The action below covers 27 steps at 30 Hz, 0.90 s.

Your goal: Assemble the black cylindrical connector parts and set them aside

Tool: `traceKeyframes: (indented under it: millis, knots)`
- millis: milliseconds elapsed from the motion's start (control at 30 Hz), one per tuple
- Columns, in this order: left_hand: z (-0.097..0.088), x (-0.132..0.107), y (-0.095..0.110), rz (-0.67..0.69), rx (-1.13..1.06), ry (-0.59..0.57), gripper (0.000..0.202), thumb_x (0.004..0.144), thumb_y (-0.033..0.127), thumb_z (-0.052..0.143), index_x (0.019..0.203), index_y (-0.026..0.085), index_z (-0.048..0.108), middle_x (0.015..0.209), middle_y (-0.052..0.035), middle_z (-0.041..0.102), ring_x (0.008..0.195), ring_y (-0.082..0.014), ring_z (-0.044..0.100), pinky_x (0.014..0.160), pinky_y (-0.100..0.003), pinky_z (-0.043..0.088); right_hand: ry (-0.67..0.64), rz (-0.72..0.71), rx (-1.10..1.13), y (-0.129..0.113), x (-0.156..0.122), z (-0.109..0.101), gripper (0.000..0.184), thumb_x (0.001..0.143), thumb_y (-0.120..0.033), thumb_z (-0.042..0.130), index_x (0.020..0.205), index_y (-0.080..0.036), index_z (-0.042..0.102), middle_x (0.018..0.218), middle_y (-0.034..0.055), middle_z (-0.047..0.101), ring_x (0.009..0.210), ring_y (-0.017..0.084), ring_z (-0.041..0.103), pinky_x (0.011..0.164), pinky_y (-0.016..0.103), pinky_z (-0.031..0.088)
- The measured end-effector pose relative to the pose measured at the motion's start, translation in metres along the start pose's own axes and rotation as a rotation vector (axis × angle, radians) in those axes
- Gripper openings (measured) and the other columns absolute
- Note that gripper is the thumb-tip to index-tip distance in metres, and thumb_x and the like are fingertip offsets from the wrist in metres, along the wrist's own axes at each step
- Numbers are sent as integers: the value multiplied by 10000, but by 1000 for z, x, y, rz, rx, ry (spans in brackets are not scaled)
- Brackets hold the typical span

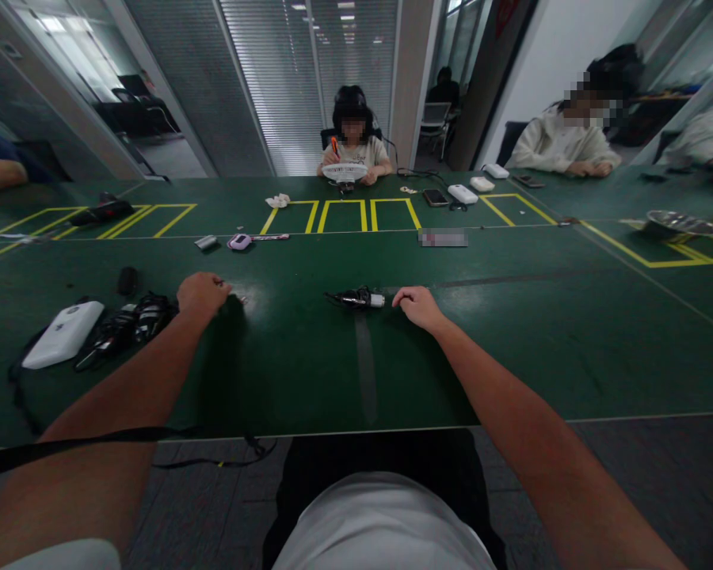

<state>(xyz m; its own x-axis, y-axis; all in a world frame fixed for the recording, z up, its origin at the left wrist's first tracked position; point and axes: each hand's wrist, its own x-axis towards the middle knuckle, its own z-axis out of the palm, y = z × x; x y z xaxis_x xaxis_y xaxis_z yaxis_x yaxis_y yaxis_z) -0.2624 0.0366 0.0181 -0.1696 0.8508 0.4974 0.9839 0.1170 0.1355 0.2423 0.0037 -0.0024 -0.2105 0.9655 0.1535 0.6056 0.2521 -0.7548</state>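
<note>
My left hand rests on the green table with its fingers curled in a pinch; a tiny object lies at its fingertips, too small to name. My right hand lies knuckles-up with fingers curled under, just right of a small black and white motor-like part with wires. Its fingertips are close to the part's white end; whether they touch it is unclear.
A white power bank and a black cable bundle lie at the left. A purple device sits farther back. Yellow tape boxes mark the table. A person opposite handles a small white fan; another sits at the right.
</note>
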Motion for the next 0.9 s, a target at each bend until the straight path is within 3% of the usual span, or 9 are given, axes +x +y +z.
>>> traceKeyframes:
  millis: [67,167,300,433,567,733,900]
  knots:
    - [-7,1,37,30,9,50,218,804,385,590,780,176,650,686,-23,548,711,-173,425,736,-338,453,-4,-7,-4,1,1,1,297,703,-119,441,722,-166,734,555,-7,581,482,108,442,542,251,340]
    - [-24,-4,112,310,-150,170,186,866,281,533,936,163,659,950,-77,660,919,-216,528,877,-377,441,-3,-26,-14,3,2,3,298,706,-119,443,721,-167,737,565,-4,590,496,113,456,545,253,343]
    - [-41,-37,213,552,-337,179,162,879,230,541,971,183,666,1006,-95,678,1015,-260,562,892,-414,420,42,-25,-20,6,3,5,311,712,-124,442,746,-169,748,579,-2,600,506,119,469,553,258,354]
    - [-38,-85,276,684,-423,132,144,900,215,535,949,183,666,974,-77,692,958,-242,586,838,-401,426,101,-107,9,6,2,5,358,730,-139,448,897,-169,764,666,9,639,576,131,519,603,264,397]
    - [-30,-113,297,732,-473,83,140,904,202,536,946,187,669,977,-74,698,964,-236,593,851,-404,428,139,-255,34,-1,0,2,372,745,-147,466,988,-173,747,798,35,666,711,149,573,691,275,438]
    - [-28,-119,292,709,-471,43,166,911,198,532,987,186,678,1010,-78,704,987,-238,592,856,-416,427,29,-320,46,-13,-4,-7,260,860,-250,485,884,-177,733,873,49,701,804,161,610,762,285,442]
    - [-27,-120,290,691,-443,-17,189,929,213,506,994,191,683,1038,-81,701,1015,-241,586,886,-423,426,-64,-298,41,-21,-8,-8,315,899,-393,520,863,-154,722,791,45,694,704,145,577,667,259,409]
